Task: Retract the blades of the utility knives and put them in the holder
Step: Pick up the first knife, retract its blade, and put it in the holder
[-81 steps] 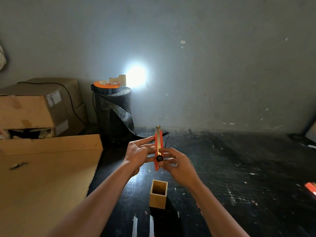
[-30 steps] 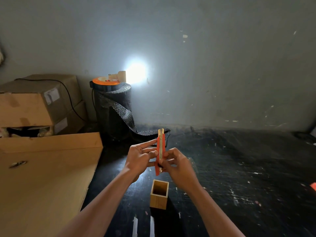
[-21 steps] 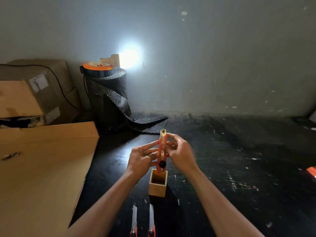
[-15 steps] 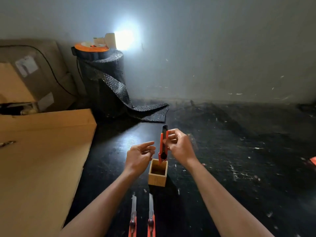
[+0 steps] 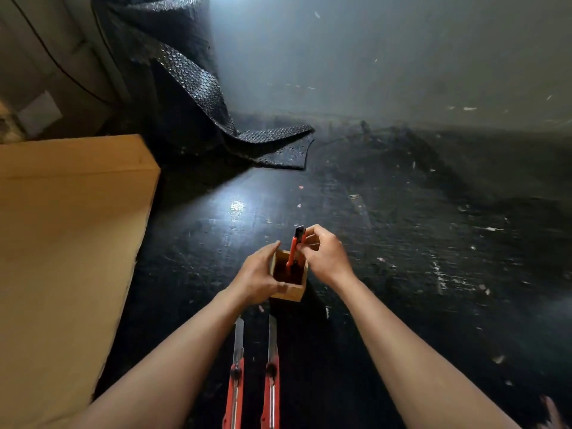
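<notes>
The right hand point(image 5: 325, 258) pinches the top of an orange knife point(image 5: 293, 252) that stands with its low end inside the wooden holder point(image 5: 289, 293). The left hand point(image 5: 257, 275) wraps around the holder's left side on the black counter point(image 5: 402, 243). Two more knives point(image 5: 235, 382) point(image 5: 271, 382) lie side by side near the holder, their blades out.

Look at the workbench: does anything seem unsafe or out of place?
Yes. Two orange knives lie side by side near the wooden holder, between the forearms, with their long blades fully out and bare.
</notes>
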Demonstrator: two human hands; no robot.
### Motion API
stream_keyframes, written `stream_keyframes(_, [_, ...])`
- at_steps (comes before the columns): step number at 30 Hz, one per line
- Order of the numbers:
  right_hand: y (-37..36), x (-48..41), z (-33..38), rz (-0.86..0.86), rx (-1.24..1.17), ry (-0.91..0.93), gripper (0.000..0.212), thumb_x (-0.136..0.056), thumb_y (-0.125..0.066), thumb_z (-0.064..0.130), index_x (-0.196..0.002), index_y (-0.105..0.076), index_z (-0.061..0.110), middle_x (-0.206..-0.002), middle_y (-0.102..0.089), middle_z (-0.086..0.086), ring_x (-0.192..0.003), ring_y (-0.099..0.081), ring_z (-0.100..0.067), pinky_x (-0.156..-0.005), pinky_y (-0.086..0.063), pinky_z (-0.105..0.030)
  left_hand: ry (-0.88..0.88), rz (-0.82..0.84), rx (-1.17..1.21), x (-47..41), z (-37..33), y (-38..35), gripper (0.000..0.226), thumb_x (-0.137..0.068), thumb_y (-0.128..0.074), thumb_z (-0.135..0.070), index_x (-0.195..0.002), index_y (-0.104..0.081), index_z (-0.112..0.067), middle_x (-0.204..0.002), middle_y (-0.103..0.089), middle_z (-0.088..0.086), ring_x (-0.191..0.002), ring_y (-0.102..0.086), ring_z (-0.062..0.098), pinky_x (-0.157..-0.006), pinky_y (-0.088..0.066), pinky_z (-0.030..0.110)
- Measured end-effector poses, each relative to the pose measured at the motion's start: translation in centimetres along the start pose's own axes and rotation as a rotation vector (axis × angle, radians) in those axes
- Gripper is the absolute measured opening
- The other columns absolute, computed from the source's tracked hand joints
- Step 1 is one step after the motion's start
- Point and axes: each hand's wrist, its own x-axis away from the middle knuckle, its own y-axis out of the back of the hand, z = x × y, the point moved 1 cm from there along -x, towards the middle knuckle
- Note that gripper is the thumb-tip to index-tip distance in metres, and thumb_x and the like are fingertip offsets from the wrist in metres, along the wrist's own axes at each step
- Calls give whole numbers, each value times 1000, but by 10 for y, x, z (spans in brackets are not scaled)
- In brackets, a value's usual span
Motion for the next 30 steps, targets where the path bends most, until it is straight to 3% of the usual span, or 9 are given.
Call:
stream_keyframes(3, [-6, -3, -9, 24, 42, -23, 4, -91, -70, 18, -94, -69, 21, -89, -74, 4, -85, -70, -16, -68, -53, -30, 7, -18, 66, -2, 6, -3, 105, -63, -96, -17, -154, -43, -15, -145, -60, 5, -133, -56, 16, -107, -45, 26])
stream_keyframes(6, [-10, -5, -15, 35, 103, -29, 9, -90, -69, 16, -96, -70, 22, -92, -74, 4, -87, -69, -16, -74, -57, -35, 9, -54, 97, -2, 10, -6, 102, -62, -97, -23, -151, -47, -16, -138, -65, 4, -126, -60, 14, -99, -45, 21])
stream_keyframes(11, [-10, -8, -15, 35, 163, 5, 12, -91, -64, 13, -99, -69, 21, -95, -73, 1, -89, -67, -18, -75, -57, -36, 20, -99, 151, 1, 8, -14, 102, -66, -96, -27, -153, -43, -15, -144, -61, 5, -135, -54, 20, -103, -38, 23])
stream_keyframes(16, [-8, -10, -13, 39, 188, 10, 18, -90, -63, 8, -104, -69, 18, -100, -74, -1, -94, -67, -20, -80, -58, -37, 32, -94, 153, 1, 8, -15, 105, -67, -95, -26, -156, -39, -16, -150, -56, 7, -141, -50, 23, -114, -39, 36])
stream_keyframes(23, [3, 9, -12, 2, 191, -8, 40, -91, -71, 11, -130, -60, 16, -125, -68, -5, -114, -64, -22, -92, -55, -34, 48, -117, 158, 16, 12, -10, 113, -69, -94, -28, -160, -27, -18, -159, -43, 11, -146, -43, 26, -116, -42, 48])
stream_keyframes(27, [8, 32, -13, -29, 201, -28, 44, -92, -71, 13, -133, -57, 16, -128, -66, -7, -117, -63, -22, -94, -55, -36, 24, -223, 122, 45, 15, -12, 101, -73, -91, -27, -157, -35, -14, -156, -48, 11, -142, -49, 24, -115, -44, 42])
stream_keyframes(30, [3, 57, -16, -35, 209, -40, 37, -91, -71, 15, -126, -60, 18, -122, -66, -5, -112, -63, -21, -90, -55, -36, 4, -286, 92, 76, 18, -21, 85, -78, -87, -23, -152, -45, -12, -148, -57, 9, -129, -59, 19, -105, -50, 31])
